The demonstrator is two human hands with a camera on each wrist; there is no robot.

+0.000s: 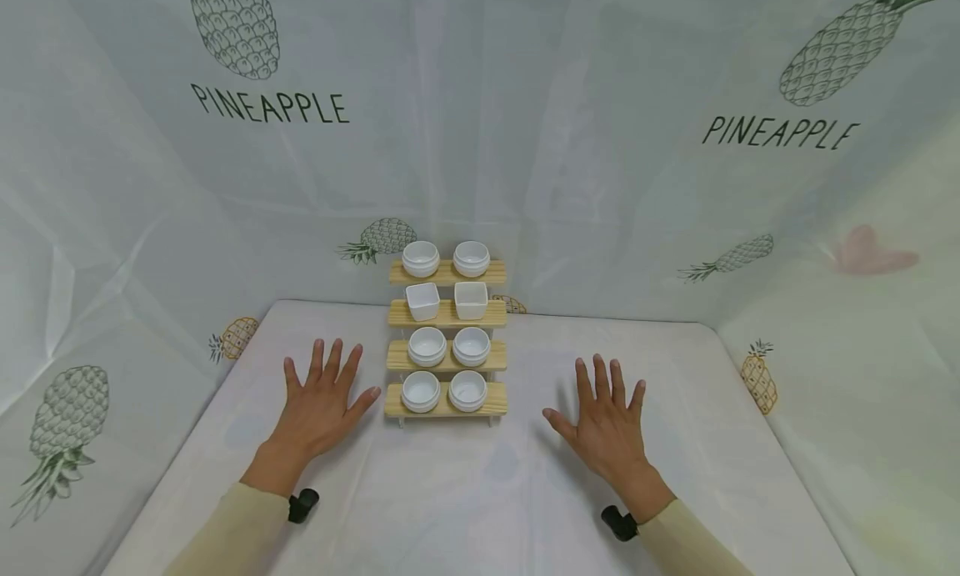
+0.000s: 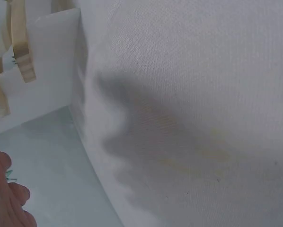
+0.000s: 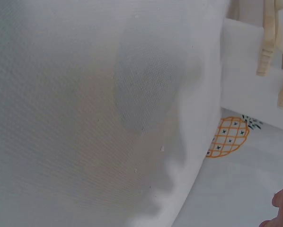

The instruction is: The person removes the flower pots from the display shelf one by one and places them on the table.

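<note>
A stepped stand (image 1: 447, 402) with wooden shelves and white sides stands at the middle back of the table, two small white dishes on each shelf. Square cups, one of them a white square cup (image 1: 471, 301), fill the second shelf from the top; the others carry round bowls, such as a white round bowl (image 1: 421, 392) at the lower left. To the stand's left, my left hand (image 1: 317, 411) is spread palm down, thumb toward the lowest shelf. My right hand (image 1: 604, 426) is spread likewise on the right, farther from the stand. Both hold nothing and cast shadows on the cloth.
A white cloth covers the table (image 1: 465, 501). Behind and beside it hangs a white curtain (image 1: 570, 167) printed with pineapples and lettering. Small black devices are strapped at both wrists, the left device (image 1: 303, 505) and the right device (image 1: 619, 523).
</note>
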